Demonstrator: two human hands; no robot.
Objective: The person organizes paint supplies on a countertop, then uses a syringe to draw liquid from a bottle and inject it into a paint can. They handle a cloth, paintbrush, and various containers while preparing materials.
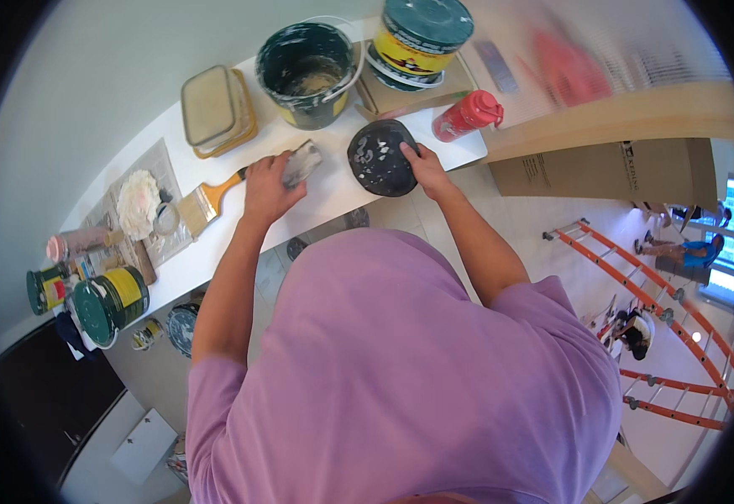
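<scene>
A lane of bare table point(334, 183) lies open between the block point(304, 162) at the left hand point(268, 189) and the bowl point(374, 160). The bucket point(312, 116) obstructs its far end. On the right, the bottle point(465, 118) restricts passage; leftward, the brush point(211, 196) lies in the way, tubs point(207, 105) beyond.
</scene>
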